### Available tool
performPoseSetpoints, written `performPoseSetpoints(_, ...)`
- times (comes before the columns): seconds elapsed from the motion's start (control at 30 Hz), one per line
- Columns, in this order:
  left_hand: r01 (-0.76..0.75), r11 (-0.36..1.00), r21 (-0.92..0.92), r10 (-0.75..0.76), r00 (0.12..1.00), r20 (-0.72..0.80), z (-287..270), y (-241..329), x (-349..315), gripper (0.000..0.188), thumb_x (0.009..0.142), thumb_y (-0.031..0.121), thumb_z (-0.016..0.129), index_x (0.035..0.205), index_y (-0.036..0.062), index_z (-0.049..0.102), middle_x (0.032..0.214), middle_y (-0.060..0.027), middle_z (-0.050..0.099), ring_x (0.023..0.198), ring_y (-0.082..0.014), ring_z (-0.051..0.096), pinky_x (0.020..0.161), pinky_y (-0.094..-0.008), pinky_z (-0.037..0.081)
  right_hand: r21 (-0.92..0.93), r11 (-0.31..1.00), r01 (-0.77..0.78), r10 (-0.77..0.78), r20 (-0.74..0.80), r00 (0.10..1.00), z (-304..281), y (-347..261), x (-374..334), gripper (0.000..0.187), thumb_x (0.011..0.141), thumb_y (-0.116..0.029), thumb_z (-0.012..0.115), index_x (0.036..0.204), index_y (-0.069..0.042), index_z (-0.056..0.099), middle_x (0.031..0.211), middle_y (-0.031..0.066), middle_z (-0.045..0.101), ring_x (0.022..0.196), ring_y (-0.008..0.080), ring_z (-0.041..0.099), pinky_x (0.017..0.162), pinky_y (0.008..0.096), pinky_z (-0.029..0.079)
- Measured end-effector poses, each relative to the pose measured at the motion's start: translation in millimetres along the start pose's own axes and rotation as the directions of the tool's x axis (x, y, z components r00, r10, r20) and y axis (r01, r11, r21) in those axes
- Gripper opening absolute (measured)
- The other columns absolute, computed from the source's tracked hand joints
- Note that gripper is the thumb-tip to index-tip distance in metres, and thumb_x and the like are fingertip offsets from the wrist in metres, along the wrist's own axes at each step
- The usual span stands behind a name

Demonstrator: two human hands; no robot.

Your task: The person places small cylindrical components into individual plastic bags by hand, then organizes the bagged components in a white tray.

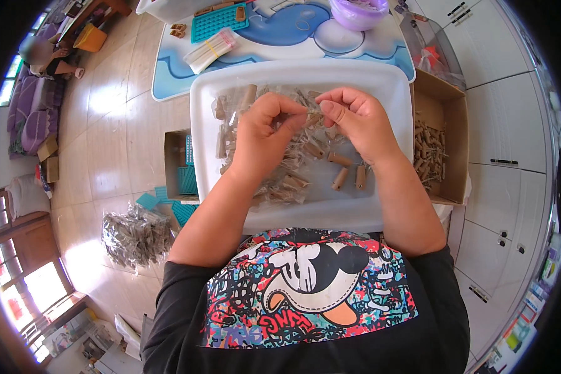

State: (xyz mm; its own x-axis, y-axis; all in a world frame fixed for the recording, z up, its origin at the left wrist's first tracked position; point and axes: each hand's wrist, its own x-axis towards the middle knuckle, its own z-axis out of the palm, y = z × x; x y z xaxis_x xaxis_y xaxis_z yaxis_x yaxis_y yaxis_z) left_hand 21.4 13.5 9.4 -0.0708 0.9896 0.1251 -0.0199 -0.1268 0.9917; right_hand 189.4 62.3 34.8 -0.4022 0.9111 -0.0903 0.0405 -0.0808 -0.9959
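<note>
Both hands are over a white plastic tub. My left hand is closed in a pinch, thumb against forefinger. Close to its fingertips, my right hand also pinches, its thumb and forefinger almost meeting the left ones. Whatever lies between the fingers is too small to make out against the clutter behind. Under the hands, many small clear bags hold brown cylinders. Several loose brown cylinders with thin metal-looking ends lie on the tub floor beside my right wrist.
At the right stands a cardboard box of more brown cylinders. Beyond the tub, a blue-and-white table holds a bundle of clear bags, a teal grid tray and a purple basin. A bag pile lies left; a person sits far left.
</note>
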Motion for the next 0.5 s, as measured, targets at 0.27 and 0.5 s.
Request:
performPoseSetpoints(0.27,0.314,0.928,-0.199,-0.306,0.95,0.071,-2,11,2,0.011,0.082,0.006,0.061,0.089,-0.0003,0.055,0.073,-0.0051,0.058,0.067,-0.0104,0.056,0.062,-0.0229,0.047,-0.135,0.987,0.092,-0.093,0.003,0.996,3,-2,-3,0.014,0.081,-0.013,0.063,0.089,-0.001,0.062,0.071,-0.0006,0.058,0.065,0.0045,0.049,0.057,0.0185,0.039)
performPoseSetpoints(0.5,0.162,0.982,-0.096,-0.157,0.986,0.053,-6,1,1,0.02,0.081,0.012,0.063,0.095,-0.0001,0.055,0.084,-0.0067,0.06,0.079,-0.0124,0.057,0.071,-0.0251,0.047,0.035,0.988,-0.147,0.146,0.038,0.989,1,-6,-2,0.013,0.082,-0.014,0.062,0.088,-0.002,0.061,0.071,0.001,0.059,0.058,0.0024,0.045,0.05,0.017,0.033)
